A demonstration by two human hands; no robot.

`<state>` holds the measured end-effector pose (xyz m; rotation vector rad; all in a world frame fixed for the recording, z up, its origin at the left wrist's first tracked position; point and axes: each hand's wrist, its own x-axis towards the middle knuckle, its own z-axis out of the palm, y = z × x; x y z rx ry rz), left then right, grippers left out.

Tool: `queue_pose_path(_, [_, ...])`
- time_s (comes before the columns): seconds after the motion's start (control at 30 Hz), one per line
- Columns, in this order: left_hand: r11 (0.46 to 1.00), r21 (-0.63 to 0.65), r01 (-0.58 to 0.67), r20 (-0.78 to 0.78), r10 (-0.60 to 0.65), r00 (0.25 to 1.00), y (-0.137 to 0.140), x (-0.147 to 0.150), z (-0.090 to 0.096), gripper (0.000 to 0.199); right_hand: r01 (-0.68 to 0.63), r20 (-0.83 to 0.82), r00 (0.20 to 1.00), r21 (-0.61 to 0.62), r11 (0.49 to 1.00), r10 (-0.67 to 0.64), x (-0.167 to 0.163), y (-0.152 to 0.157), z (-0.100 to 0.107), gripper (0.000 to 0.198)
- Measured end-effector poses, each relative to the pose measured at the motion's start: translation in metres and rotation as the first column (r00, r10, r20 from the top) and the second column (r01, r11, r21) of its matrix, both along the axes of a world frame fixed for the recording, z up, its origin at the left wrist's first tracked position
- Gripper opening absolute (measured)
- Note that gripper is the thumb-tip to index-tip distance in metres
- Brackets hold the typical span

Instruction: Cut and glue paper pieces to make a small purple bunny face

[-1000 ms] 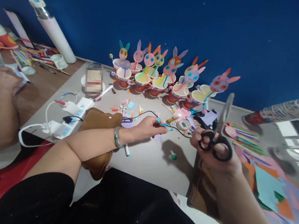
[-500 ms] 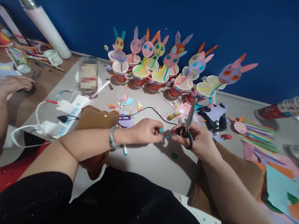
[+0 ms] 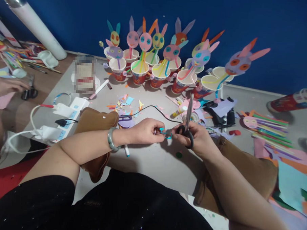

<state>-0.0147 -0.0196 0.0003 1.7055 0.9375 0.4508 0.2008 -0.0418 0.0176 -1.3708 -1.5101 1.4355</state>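
My left hand, with a bracelet at the wrist, is closed in a pinch on a small piece of blue paper. A thin blue end of it reaches toward my right fingertips. In my right hand I hold black-handled scissors, blades pointing up and away from me. The right thumb and fingertips are at the blue end; whether they grip it I cannot tell. A small green disc lies on the table below, and a marker sticks out beneath my left forearm.
Red paper cups with paper rabbit heads stand along the blue wall. Paper scraps and a black cable lie ahead. A power strip is left, brown cushions under my forearms, coloured paper right. Someone else's hand is far left.
More of the blue paper shows between my hands, and the scissors have tipped slightly. At far left, the other person's hand has come off a pair of scissors. The view has shifted a little.
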Motion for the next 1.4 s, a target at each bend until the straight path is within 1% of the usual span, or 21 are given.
queue_pose_path(0.1, [1.0, -0.001, 0.004, -0.013, -0.004, 1.0, 0.0, 0.0, 0.0, 0.008, -0.019, -0.006, 1.0, -0.001, 1.0, 0.019, 0.002, 0.0, 0.0, 0.04])
queue_pose_path(0.23, [1.0, 0.009, 0.017, -0.013, -0.016, 1.0, 0.0, -0.001, -0.001, 0.006, -0.072, 0.003, 0.997, 0.019, 0.997, 0.072, -0.001, -0.001, -0.003, 0.045])
queue_pose_path(0.33, [1.0, 0.0, 0.021, 0.005, -0.021, 1.0, 0.0, -0.001, 0.0, 0.005, -0.058, 0.002, 0.998, 0.044, 0.997, 0.058, -0.005, -0.002, -0.006, 0.047])
queue_pose_path(0.4, [1.0, -0.027, 0.008, 0.027, -0.007, 1.0, 0.0, 0.0, 0.001, 0.005, -0.033, -0.011, 0.999, 0.038, 0.999, 0.033, -0.006, -0.003, -0.008, 0.05])
queue_pose_path(0.47, [0.996, -0.088, -0.009, 0.078, 0.016, 0.997, 0.0, 0.001, 0.002, 0.01, 0.005, -0.033, 0.999, 0.023, 1.0, -0.004, -0.007, -0.004, -0.011, 0.051])
queue_pose_path(0.53, [0.981, -0.193, -0.029, 0.146, 0.058, 0.988, 0.001, 0.003, 0.004, 0.02, 0.063, -0.058, 0.996, 0.006, 0.998, -0.063, -0.007, -0.004, -0.015, 0.047])
queue_pose_path(0.6, [0.946, -0.319, -0.062, 0.194, 0.129, 0.972, 0.002, 0.004, 0.005, 0.03, 0.142, -0.094, 0.985, -0.01, 0.99, -0.143, -0.008, -0.003, -0.019, 0.045])
queue_pose_path(0.67, [0.904, -0.417, -0.095, 0.211, 0.198, 0.957, 0.002, 0.005, 0.006, 0.038, 0.22, -0.129, 0.967, -0.025, 0.975, -0.222, -0.008, -0.002, -0.022, 0.044])
queue_pose_path(0.7, [0.887, -0.452, -0.098, 0.217, 0.216, 0.952, 0.002, 0.005, 0.006, 0.038, 0.249, -0.145, 0.957, -0.028, 0.968, -0.251, -0.009, -0.002, -0.023, 0.044])
queue_pose_path(0.77, [0.868, -0.491, -0.078, 0.229, 0.214, 0.95, 0.0, 0.005, 0.005, 0.028, 0.289, -0.168, 0.943, -0.017, 0.957, -0.287, -0.01, -0.002, -0.023, 0.044])
queue_pose_path(0.8, [0.864, -0.5, -0.063, 0.233, 0.205, 0.951, -0.001, 0.005, 0.004, 0.021, 0.3, -0.173, 0.939, -0.009, 0.954, -0.297, -0.01, -0.002, -0.023, 0.044])
queue_pose_path(0.83, [0.861, -0.505, -0.054, 0.237, 0.198, 0.951, -0.002, 0.005, 0.003, 0.019, 0.311, -0.178, 0.935, -0.001, 0.95, -0.306, -0.011, -0.002, -0.022, 0.044])
queue_pose_path(1.0, [0.848, -0.527, -0.049, 0.276, 0.226, 0.934, -0.008, 0.006, -0.004, 0.03, 0.4, -0.266, 0.884, 0.0, 0.917, -0.385, -0.017, -0.006, -0.025, 0.044])
queue_pose_path(1.1, [0.838, -0.542, -0.069, 0.291, 0.264, 0.92, -0.008, 0.008, -0.007, 0.037, 0.422, -0.298, 0.866, 0.0, 0.907, -0.403, -0.02, -0.008, -0.029, 0.042])
queue_pose_path(1.23, [0.83, -0.551, -0.089, 0.283, 0.286, 0.915, -0.008, 0.01, -0.009, 0.044, 0.4, -0.287, 0.882, 0.039, 0.916, -0.373, -0.023, -0.014, -0.033, 0.039])
queue_pose_path(1.4, [0.828, -0.551, -0.102, 0.271, 0.293, 0.917, -0.009, 0.01, -0.005, 0.045, 0.379, -0.25, 0.902, 0.066, 0.923, -0.353, -0.025, -0.018, -0.037, 0.036])
